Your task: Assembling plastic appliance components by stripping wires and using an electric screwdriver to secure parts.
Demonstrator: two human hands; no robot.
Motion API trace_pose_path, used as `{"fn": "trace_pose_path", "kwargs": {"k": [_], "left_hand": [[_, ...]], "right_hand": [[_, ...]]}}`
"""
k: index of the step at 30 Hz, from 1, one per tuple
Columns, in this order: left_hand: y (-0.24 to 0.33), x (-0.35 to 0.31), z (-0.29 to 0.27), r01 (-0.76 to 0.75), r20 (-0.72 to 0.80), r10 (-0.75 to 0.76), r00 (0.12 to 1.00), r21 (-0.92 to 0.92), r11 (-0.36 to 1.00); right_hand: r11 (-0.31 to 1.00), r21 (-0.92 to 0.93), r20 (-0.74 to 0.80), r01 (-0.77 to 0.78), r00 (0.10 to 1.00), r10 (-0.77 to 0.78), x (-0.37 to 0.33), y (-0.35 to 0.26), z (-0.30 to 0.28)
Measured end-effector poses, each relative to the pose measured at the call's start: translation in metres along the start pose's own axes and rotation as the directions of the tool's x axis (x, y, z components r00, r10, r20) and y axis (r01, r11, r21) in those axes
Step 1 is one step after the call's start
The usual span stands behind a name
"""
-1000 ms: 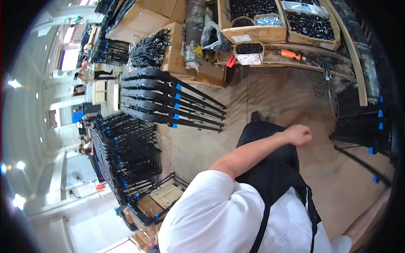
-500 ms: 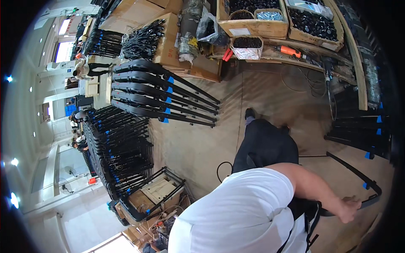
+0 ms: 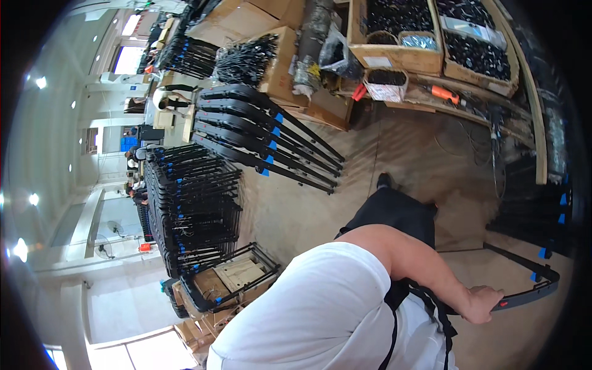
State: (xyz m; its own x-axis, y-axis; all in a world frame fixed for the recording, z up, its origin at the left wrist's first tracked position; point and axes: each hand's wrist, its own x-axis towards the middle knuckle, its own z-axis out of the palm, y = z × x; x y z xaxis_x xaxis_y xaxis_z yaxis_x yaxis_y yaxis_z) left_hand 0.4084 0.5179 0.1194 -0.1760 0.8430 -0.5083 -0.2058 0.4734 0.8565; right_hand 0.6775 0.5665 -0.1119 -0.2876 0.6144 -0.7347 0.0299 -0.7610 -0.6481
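My left arm reaches across to the right from a white sleeve. At its end my left hand (image 3: 482,304) is closed around a bar of a black tubular frame (image 3: 529,296), just beside a small red spot on it. The frame bends round at its far right corner, and a straight leg runs back from there. Blue tabs show on or beside it. The hand and arm cover the frame's near part. My right hand is out of view.
Several black curved frames with blue tabs (image 3: 237,120) stand in the middle, and a long row (image 3: 197,203) lies left. More stand at the right edge. A wooden bench (image 3: 425,102) holds boxes of small black parts (image 3: 478,58) and an orange tool (image 3: 445,94). People work far left.
My left hand has gone from loosely bent fingers to a closed grip on the frame. The view has shifted, so the surroundings sit farther right and lower.
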Motion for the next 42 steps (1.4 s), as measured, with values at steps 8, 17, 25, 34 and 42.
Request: {"fn": "trace_pose_path", "kwargs": {"k": [8,17,25,34,42], "left_hand": [[-0.008,-0.015,-0.027,-0.074,0.065,0.075,0.995,-0.012,0.997],[0.017,-0.085,-0.220,-0.496,-0.160,0.495,0.854,0.039,0.867],[-0.039,-0.151,-0.435,-0.300,-0.814,0.146,0.562,-0.036,0.953],[-0.214,-0.262,-0.668,-0.190,-0.984,-0.105,0.146,-0.132,0.973],[-0.254,-0.295,-0.743,0.201,-0.993,-0.114,-0.013,-0.115,0.973]], "right_hand": [[0.988,0.085,-0.004,-0.133,0.991,0.134,0.013,0.070,0.058],[0.975,0.221,-0.193,0.031,0.981,0.013,0.023,0.018,0.102],[0.726,0.303,-0.157,0.617,0.784,-0.601,-0.044,-0.184,0.203],[0.799,-0.101,0.183,0.593,0.800,-0.571,-0.028,-0.206,0.522],[0.858,-0.224,0.339,0.462,0.862,-0.376,0.022,-0.157,0.634]]}}
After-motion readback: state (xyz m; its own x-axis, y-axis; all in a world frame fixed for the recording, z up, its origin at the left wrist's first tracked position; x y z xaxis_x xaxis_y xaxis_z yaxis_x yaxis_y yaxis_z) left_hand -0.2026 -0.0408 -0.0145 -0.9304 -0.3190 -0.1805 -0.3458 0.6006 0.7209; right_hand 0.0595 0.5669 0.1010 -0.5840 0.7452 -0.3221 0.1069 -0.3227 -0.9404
